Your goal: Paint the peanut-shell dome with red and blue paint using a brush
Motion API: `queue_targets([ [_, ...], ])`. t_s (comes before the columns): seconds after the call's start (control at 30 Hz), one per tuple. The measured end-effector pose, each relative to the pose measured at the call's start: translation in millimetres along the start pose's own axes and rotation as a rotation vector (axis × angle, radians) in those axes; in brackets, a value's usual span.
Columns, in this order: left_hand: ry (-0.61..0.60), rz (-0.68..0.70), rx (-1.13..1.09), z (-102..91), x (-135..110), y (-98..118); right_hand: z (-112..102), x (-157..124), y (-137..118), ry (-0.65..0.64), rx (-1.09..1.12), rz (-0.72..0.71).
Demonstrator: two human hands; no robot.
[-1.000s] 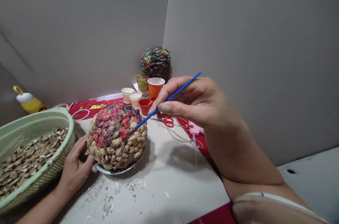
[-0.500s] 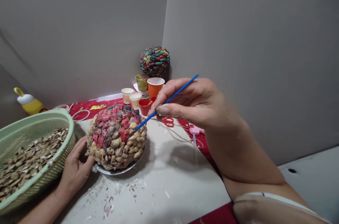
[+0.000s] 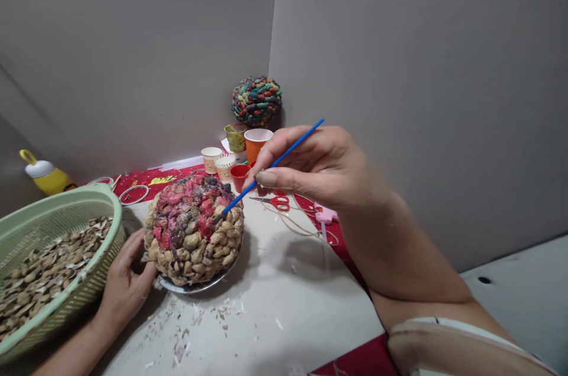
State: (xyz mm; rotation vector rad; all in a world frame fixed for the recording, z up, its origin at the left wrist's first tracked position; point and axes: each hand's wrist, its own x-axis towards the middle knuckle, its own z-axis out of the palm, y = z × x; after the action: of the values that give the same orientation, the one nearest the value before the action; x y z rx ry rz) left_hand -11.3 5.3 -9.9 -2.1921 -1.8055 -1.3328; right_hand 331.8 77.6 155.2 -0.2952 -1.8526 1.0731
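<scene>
In the head view, a ball covered in peanut shells sits in a shallow metal dish. Its upper part is painted pink, red and purple, while the lower shells are bare tan. My left hand is closed against the ball's left side, its fingertips partly hidden behind it. A slim blue paintbrush is pinched between the thumb and fingers of my right hand. Its dark bristles touch the shells on the right front, at the edge of a red patch.
A green basket of loose shells stands at left. Behind are paper cups, a red cup, an orange cup and a multicoloured ball. Red scissors, cord and a pink glue gun lie right.
The whole view has shifted slightly, moving things a little left. The brush tip has slid slightly across the shells at the red patch. Both hands keep their holds.
</scene>
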Motion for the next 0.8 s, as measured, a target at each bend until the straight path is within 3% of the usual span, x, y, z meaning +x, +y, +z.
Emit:
queue_targets([
  [0.23, -0.002, -0.049, -0.019, -0.3, -0.6, 0.2, -6.4, 0.0, 3.0, 0.097, 0.018, 0.091],
  [0.43, -0.004, -0.063, -0.04, 0.3, -0.8, -1.7, -2.1, 2.6, 1.0, 0.024, -0.001, 0.033],
  [0.63, -0.01, -0.069, -0.025, -0.1, -2.1, -4.8, -5.0, 0.9, 2.2, 0.102, 0.008, 0.108],
  [0.8, 0.004, -0.066, -0.04, 0.9, -2.1, -6.2, -3.9, 2.0, 2.5, 0.056, 0.005, 0.068],
])
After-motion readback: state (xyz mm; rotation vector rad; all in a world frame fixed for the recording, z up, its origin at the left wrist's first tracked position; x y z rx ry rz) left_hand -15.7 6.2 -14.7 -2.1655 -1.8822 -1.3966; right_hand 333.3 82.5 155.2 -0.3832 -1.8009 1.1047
